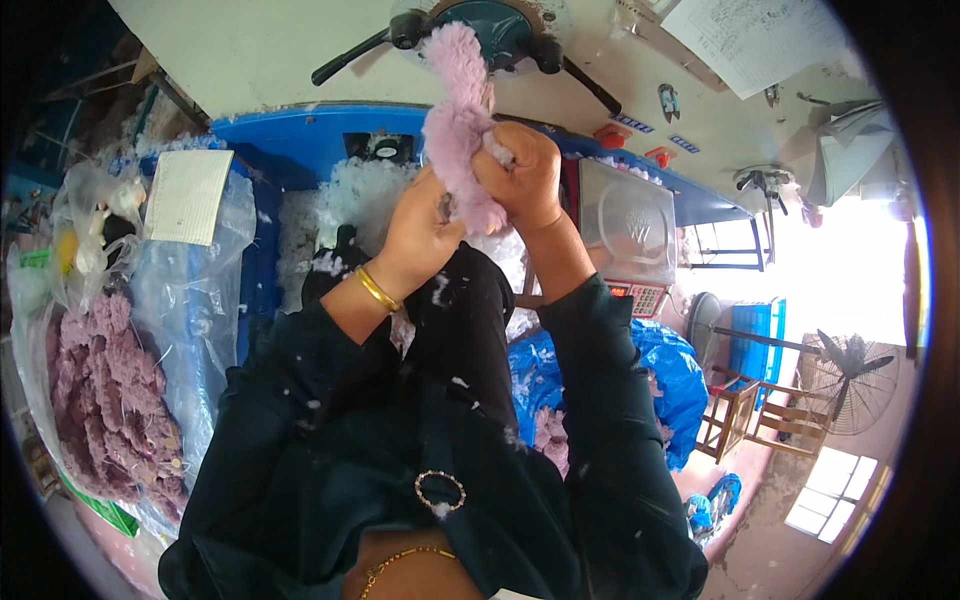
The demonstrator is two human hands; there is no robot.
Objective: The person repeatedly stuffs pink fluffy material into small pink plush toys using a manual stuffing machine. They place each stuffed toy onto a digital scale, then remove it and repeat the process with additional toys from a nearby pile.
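A: Start with the biggest thing. What is in front of the person?

B: A cream-coloured stuffing machine (300, 50) with a round teal nozzle housing (490, 25) at the top, and below it a blue trough (300, 140) heaped with loose white fibre fill (350, 195).

A: And to the side?

B: On the person's left, a clear plastic bag (110, 400) packed with many limp pink plush skins, so plenty seems left to fill. A second blue bag (660, 370) sits lower right, with a little pink showing in it.

A: The piece in hand?

B: 1 pink plush skin (455, 120), held up just beneath the nozzle, its top end reaching the housing. It looks partly plump, so I judge the filling underway, not finished.

A: The 2 hands?

B: The right hand (520, 175) is clenched around the skin's middle, white fibre showing at the grip. The left hand (425, 225), a gold bangle (378, 290) on its wrist, pinches the lower end.
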